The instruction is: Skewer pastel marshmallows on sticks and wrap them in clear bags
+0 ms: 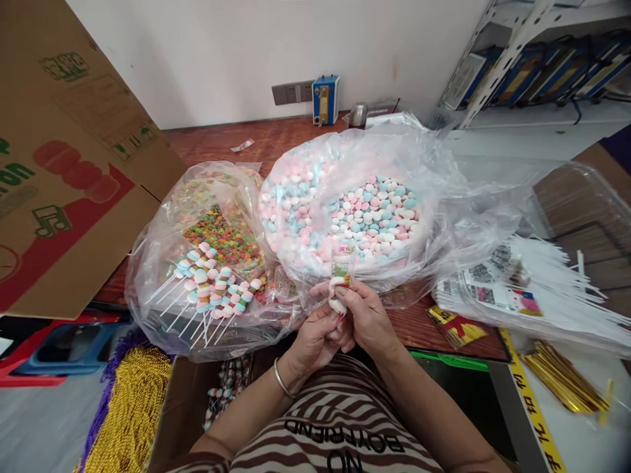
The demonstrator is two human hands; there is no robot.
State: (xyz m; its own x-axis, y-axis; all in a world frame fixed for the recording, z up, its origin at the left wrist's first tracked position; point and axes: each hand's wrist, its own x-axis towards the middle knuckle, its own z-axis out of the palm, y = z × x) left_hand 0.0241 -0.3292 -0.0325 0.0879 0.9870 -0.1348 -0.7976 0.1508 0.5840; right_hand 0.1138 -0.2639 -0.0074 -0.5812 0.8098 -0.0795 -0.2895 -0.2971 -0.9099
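My left hand (318, 332) and my right hand (363, 314) meet in front of my chest, both closed on one candy skewer (338, 295) with white and pink sweets. A small clear printed wrapper (343, 261) stands up over its top end. Just beyond my hands lies a big open plastic bag of pink, white and blue sweets (374, 213). To the left, several finished candy skewers (211, 286) with white sticks rest on another plastic bag of small coloured candies (224, 236).
A large cardboard box (59, 164) leans at the left. Clear printed wrappers (493, 286) and white sticks (566, 272) lie at the right, gold twist ties (562, 381) below them. Gold and purple cords (131, 407) sit lower left. Shelving (532, 59) stands at the back right.
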